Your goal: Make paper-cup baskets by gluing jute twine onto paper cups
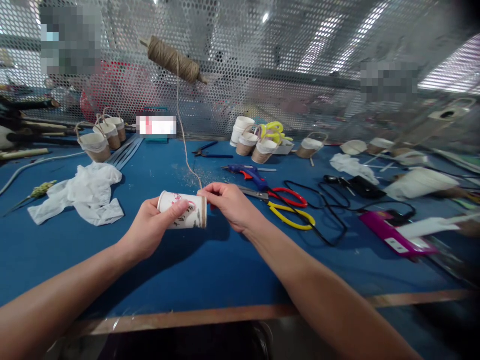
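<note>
My left hand [152, 225] is wrapped round a white paper cup [183, 209] with pink and dark print, held on its side above the table. A band of twine circles the cup's end at the right. At that end my right hand [225, 200] pinches the twine [186, 150] with thumb and forefinger. From there the strand runs up to a twine spool [173, 60] on a stick before the perforated metal screen. The far side of the cup is hidden.
Scissors [290, 206] with red and yellow handles and a blue glue gun [247, 174] lie to the right. Beyond stand several twine-wrapped cups [264, 151]. White cloth [84, 192] is at left, pliers [210, 151] behind, and a magenta power strip [393, 235] at far right.
</note>
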A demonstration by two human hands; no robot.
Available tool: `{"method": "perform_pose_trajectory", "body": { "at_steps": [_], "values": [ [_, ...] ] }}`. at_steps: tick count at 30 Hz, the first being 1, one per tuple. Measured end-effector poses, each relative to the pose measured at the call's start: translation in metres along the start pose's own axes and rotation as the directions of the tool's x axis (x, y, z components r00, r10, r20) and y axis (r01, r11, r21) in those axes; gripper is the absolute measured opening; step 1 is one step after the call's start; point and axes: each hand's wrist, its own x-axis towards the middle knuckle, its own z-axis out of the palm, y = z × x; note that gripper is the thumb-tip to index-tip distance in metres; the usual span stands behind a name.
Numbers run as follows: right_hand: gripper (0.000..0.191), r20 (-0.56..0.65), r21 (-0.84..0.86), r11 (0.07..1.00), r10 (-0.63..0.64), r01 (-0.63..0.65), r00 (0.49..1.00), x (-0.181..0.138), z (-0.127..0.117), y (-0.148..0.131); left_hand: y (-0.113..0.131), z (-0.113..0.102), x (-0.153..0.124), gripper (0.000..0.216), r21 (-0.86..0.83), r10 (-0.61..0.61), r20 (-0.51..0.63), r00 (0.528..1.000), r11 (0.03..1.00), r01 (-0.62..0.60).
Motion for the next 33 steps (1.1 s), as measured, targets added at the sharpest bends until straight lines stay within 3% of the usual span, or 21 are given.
{"method": "perform_pose_trajectory", "body": {
  "at_steps": [5,9,14,24,33],
  "values": [
    [0.024,-0.024,-0.163,0.986,-0.033,0.029,0.999,0.005,-0.004,0.002,0.007,-0.001,0.007,0.029,-0.162,-0.069,-0.002,0.998,0.985,0.068],
    [0.026,-0.090,-0.200,0.967,-0.181,0.160,0.979,-0.003,-0.011,-0.010,0.010,-0.005,0.012,0.028,-0.247,-0.121,-0.015,0.993,0.962,0.114],
    [0.022,0.064,-0.195,0.932,-0.299,0.305,0.952,-0.019,-0.007,-0.024,0.009,-0.006,0.013,0.025,-0.290,-0.169,-0.084,0.982,0.947,0.138],
    [0.014,0.115,-0.253,0.922,-0.274,0.295,0.955,-0.020,-0.004,-0.023,0.010,-0.005,0.012,0.023,-0.284,-0.203,-0.072,0.976,0.943,0.175],
    [0.012,0.060,-0.281,0.897,-0.339,0.341,0.939,-0.019,-0.003,-0.021,0.008,-0.005,0.012,0.020,-0.293,-0.168,-0.065,0.984,0.945,0.142]
  ]
}}
